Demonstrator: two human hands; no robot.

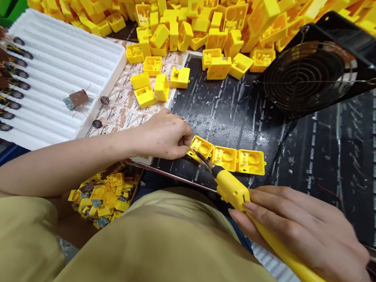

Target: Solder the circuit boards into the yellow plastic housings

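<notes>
Three small yellow plastic cases lie open side up in a row at the bench's front: a left case [201, 147], a middle case [225, 158] and a right case [251, 162]. My left hand [165, 135] is closed in a pinch at the left case's outer edge; whatever is between the fingertips is hidden. In my right hand [305, 229] is a yellow-handled tool [233, 188] that looks like a soldering iron, with a black collar and a thin metal tip. Its tip reaches over the left case, close to my left fingertips.
Yellow cases [192, 14] are heaped along the back. A black fan [311, 70] stands at the back right of the black mat [340, 159]. On the left, a ridged white foam tray [60, 46] bears brown boards with wired round parts. More yellow pieces [105, 199] lie below the bench edge.
</notes>
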